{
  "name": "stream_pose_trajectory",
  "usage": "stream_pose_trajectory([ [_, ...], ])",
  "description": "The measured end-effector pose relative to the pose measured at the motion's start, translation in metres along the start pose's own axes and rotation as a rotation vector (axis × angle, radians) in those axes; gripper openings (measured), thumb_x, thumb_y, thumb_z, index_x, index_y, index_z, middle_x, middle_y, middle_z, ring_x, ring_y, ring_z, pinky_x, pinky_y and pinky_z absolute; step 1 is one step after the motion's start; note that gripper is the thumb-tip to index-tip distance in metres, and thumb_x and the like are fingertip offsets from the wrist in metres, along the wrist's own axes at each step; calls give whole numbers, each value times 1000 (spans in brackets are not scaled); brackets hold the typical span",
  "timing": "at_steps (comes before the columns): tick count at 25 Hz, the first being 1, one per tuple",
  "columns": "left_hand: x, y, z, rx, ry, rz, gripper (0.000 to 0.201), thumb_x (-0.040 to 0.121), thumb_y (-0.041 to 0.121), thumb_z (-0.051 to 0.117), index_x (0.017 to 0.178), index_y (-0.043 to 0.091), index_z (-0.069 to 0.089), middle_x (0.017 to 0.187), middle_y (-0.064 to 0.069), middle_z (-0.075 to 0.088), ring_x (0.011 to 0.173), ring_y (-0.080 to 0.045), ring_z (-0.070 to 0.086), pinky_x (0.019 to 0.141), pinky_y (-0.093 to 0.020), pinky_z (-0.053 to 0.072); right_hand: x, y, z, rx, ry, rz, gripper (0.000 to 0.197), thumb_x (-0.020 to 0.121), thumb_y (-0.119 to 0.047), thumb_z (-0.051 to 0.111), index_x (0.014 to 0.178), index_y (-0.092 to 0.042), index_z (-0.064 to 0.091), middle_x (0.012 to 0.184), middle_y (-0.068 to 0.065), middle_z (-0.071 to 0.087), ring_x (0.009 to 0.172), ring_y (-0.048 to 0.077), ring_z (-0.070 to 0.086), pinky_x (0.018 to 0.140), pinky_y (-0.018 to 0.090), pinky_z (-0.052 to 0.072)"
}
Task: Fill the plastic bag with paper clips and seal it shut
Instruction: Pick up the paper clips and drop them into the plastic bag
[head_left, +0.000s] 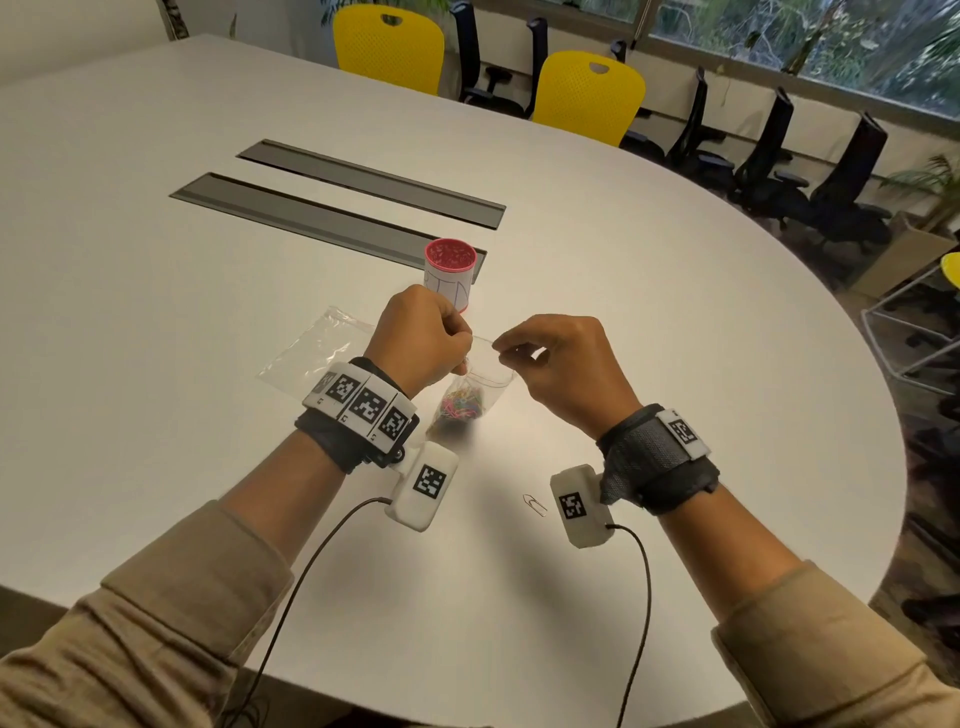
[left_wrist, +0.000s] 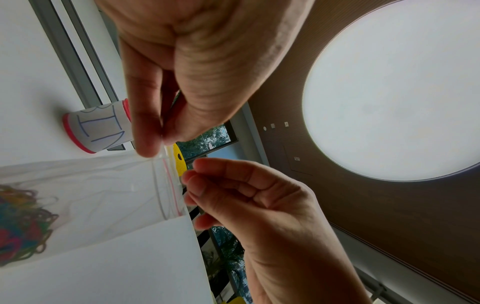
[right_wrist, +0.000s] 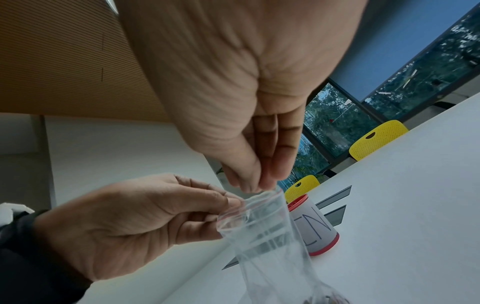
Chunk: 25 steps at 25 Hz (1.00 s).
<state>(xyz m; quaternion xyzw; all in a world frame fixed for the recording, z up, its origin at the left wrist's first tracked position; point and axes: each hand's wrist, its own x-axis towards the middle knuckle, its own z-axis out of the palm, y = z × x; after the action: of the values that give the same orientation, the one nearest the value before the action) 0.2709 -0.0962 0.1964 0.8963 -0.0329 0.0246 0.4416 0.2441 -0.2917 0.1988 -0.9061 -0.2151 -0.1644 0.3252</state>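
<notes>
The plastic bag (head_left: 475, 387) hangs just above the counter (head_left: 675, 322) with coloured paper clips (head_left: 460, 408) bunched at the bottom. The left hand (head_left: 421, 340) pinches one top corner and the right hand (head_left: 563, 364) pinches the other, each grip closed tight on the rim. Best bet is probably pulling the rim taut, then pressing along the red zip line (left_wrist: 171, 185). The right wrist view shows the mouth gaping open; only the head view catches a stray clip (head_left: 535, 504) on the counter.

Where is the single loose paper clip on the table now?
In the head view, the paper clip lies on the table near the person, just left of the right wrist camera.
</notes>
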Motion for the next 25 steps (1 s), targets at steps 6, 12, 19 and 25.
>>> stream_pose_trajectory([
  [6,-1,-1,-2,0,4,-5,8,93,11,74,92,7,81,76,-7,79,64,-16,79,90,-42,66,-52,19,-8,-37,-205,-3,9,89,-19,81,97,-18,81,86,-5,70,74,10,68,69,32,59],
  [12,-2,-1,-2,18,-2,-1,8,94,12,74,92,7,81,77,-7,79,63,-15,78,86,-38,66,-137,45,-1,-260,-688,103,39,98,-47,64,128,-22,66,126,-4,58,114,20,57,93,36,53],
  [19,-3,3,0,21,-6,-3,8,93,10,74,94,7,81,80,-8,79,65,-18,79,86,-36,66,-185,29,-6,-480,-718,0,65,103,-64,35,156,-25,36,149,-3,40,125,22,49,97,35,49],
  [25,-4,1,-1,3,3,-12,9,91,7,73,87,6,80,72,-7,78,64,-19,79,89,-43,65,-246,5,-39,-464,-718,-132,87,96,-79,42,156,-16,47,154,6,52,134,22,57,101,38,57],
])
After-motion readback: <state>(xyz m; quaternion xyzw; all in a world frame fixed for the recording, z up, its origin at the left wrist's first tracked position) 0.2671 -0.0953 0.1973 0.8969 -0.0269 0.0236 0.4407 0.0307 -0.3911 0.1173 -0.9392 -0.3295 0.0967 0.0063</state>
